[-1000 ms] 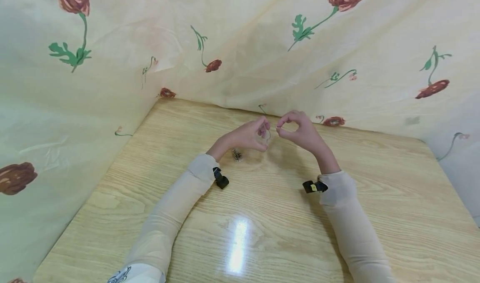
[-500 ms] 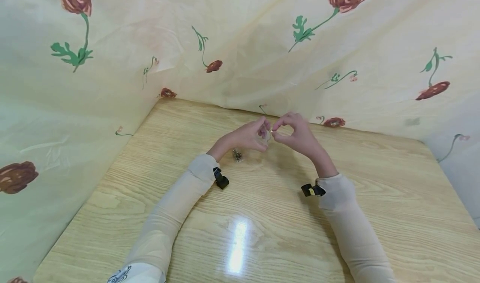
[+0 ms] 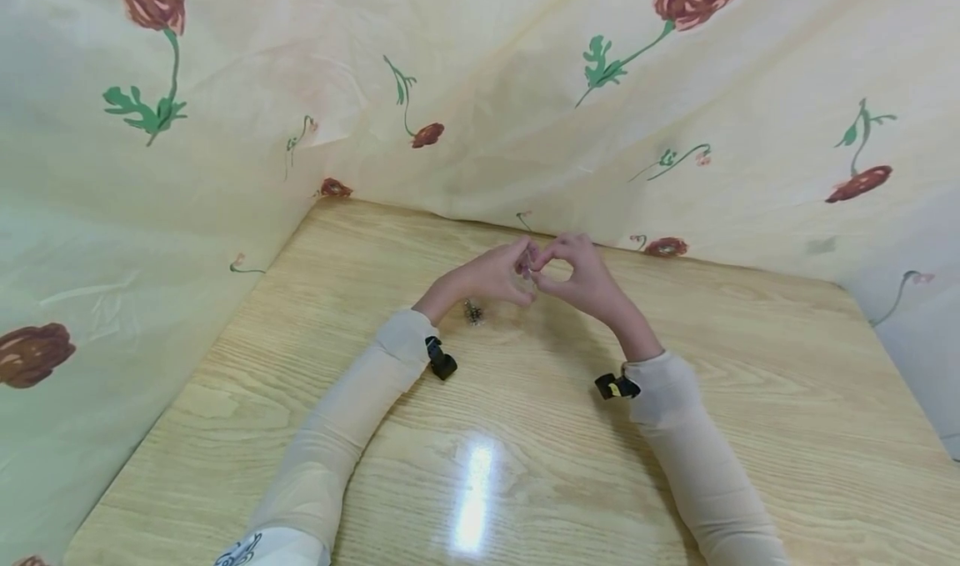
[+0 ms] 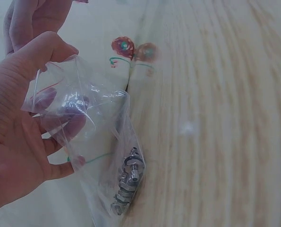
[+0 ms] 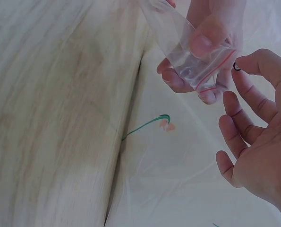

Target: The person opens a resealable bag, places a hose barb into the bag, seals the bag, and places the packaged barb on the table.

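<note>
My left hand [image 3: 489,274] holds a clear zip bag [image 4: 100,101] by its upper part, near the opening with the red seal line. Small shiny metal fittings [image 4: 128,182] with dark rings lie together in the bag's lower corner, and they show as a dark cluster below the left wrist in the head view. Between thumb and forefinger, my right hand [image 5: 268,127] pinches a tiny dark-rimmed piece [image 5: 237,66], its exact kind too small to tell. That piece is right beside the bag's mouth. The right hand's other fingers are loosely bent.
Under both hands is a light wood-grain table [image 3: 540,466]. A flower-printed sheet [image 3: 495,91] hangs along its back and left sides, close behind the hands. Each wrist wears a black strap mount [image 3: 617,386].
My right hand has moved left, bringing the tiny piece to the bag's mouth. The left hand has stayed nearly in place, still holding the bag.
</note>
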The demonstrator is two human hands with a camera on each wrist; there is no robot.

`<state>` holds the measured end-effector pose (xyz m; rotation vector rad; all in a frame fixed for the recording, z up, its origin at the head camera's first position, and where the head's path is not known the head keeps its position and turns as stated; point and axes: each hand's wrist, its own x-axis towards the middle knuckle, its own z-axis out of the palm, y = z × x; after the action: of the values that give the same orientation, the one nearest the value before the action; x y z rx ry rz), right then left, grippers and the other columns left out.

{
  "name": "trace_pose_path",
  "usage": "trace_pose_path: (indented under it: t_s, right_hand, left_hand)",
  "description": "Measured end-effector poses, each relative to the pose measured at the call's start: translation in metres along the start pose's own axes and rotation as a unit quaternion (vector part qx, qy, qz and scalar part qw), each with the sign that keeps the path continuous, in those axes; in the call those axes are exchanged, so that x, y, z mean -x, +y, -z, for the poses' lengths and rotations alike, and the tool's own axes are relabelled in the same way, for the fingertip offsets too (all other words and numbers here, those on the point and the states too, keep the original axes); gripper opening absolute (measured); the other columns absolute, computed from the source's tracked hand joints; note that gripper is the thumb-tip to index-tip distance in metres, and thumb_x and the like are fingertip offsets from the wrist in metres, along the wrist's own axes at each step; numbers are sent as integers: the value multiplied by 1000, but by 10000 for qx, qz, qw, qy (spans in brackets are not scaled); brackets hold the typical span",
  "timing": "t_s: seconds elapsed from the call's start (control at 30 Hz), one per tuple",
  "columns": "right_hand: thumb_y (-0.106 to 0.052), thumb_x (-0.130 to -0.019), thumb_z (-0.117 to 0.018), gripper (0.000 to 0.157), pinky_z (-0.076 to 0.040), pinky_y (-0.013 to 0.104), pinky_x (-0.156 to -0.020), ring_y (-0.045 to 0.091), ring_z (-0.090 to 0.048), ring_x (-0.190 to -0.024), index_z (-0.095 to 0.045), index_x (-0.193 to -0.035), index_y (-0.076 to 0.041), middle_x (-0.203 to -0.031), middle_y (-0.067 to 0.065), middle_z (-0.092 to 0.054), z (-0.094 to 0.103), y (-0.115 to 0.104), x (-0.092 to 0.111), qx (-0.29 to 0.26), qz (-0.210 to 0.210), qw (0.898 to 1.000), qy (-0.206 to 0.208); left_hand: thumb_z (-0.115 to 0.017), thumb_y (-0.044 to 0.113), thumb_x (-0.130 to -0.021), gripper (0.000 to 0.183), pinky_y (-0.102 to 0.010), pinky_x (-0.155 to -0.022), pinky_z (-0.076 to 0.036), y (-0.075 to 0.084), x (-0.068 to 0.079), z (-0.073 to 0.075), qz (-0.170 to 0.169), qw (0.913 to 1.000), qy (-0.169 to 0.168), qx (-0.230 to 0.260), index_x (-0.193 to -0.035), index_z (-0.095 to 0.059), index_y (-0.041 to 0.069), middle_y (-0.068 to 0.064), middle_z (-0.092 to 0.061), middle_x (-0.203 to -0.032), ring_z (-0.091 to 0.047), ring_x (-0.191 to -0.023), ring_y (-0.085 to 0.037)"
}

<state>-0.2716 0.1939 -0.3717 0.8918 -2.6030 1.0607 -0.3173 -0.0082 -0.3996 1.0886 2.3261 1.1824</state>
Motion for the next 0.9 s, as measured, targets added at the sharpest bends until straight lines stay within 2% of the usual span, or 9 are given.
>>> trace_pose_path:
  t_s: [0.23, 0.43, 0.9]
  right_hand:
    - [-4, -83, -80, 8, -32, 41, -89, 30, -50, -96, -74, -89, -6, -100, 15, -68, -3, 2, 2, 164, 159, 9997, 71]
    - [-4, -85, -79, 9, -32, 42, -89, 31, -49, -95, -74, -92, -4, -99, 17, -67, -3, 2, 3, 172, 128, 9997, 122]
    - [-6, -85, -79, 11, -30, 40, -87, 29, -46, -96, -74, -94, -5, -101, 15, -65, 1, 0, 4, 150, 47, 9998, 112]
  left_hand:
    - [-77, 18, -86, 57, -33, -92, -48, 1, 0, -1, -46, 10000, 32, -76, -129, -40, 13, -7, -58, -115, -57, -112, -27]
    - [-76, 16, -84, 56, -31, -89, -47, 1, -2, -1, -66, 10000, 50, 14, -127, -41, 13, -7, -57, -114, -55, -108, -25]
    - [-76, 20, -87, 56, -34, -93, -49, -2, -2, -2, -85, 9999, 69, 90, -130, -41, 13, -8, -58, -119, -57, -115, -28]
